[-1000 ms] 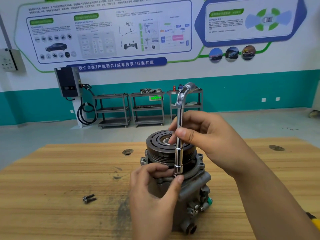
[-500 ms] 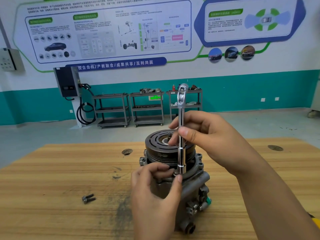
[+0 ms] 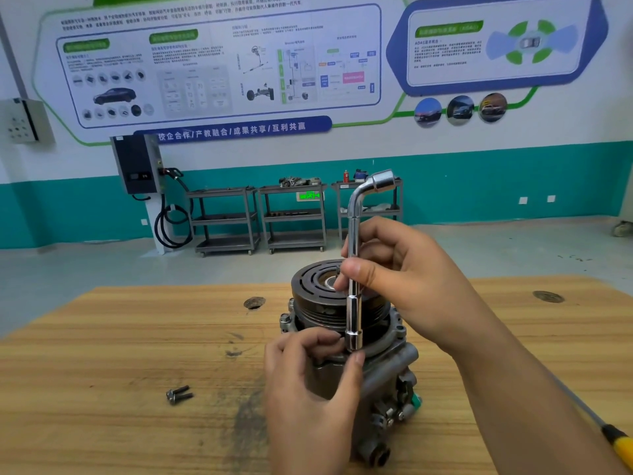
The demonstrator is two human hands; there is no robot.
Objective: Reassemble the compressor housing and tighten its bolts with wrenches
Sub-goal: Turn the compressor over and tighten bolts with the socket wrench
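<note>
Nearest, left hand [image 3: 305, 406]: thumb and fingers pinch the lower socket of the L-shaped socket wrench [image 3: 352, 303] at the compressor [image 3: 387, 371] flange.
Compressor: upright on the near middle of the wooden table [image 3: 102, 337], pulley [image 3: 315, 279] on top.
Right hand [image 3: 411, 279]: pinches the upright wrench shaft above the pulley.
Wooden table: scuffed, with a dark stain [image 3: 246, 419] near the compressor; two loose bolts [image 3: 178, 394] lie to the left.
Room: grey floor [image 3: 85, 265], three metal carts [image 3: 226, 221] and a wall charger [image 3: 137, 164] beyond, teal-banded far wall with posters [image 3: 219, 63].
</note>
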